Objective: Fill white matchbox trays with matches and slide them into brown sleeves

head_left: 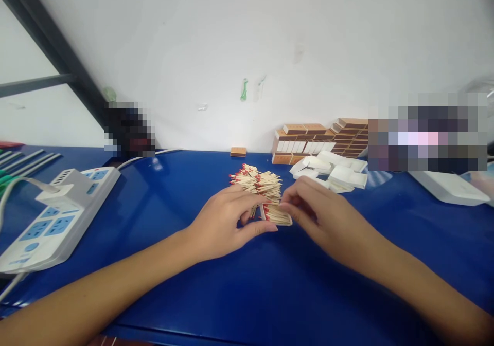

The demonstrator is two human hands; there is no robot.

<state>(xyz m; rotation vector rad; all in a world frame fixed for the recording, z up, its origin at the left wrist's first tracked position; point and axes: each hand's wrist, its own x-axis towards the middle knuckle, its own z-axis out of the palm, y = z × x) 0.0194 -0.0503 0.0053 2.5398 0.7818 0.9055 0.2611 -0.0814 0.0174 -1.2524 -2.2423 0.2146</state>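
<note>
A white matchbox tray [284,222] full of red-tipped matches lies on the blue table between my hands. The thumb and forefinger of my left hand [233,215] grip the tray's left end across its two long sides. My right hand [322,212] is closed in a pinch over the tray's right end, its fingertips just above the matches. What that pinch holds, if anything, is too small to make out. Right behind the tray a heap of loose matches [262,182] is spread, most heads pointing left.
Matchboxes [301,145] are stacked against the wall, with white matchbox trays [345,175] piled before them. One matchbox [238,151] lies alone at the back. On the left sits a power strip [57,222] with a plugged-in adapter. A white device [450,187] stands at right.
</note>
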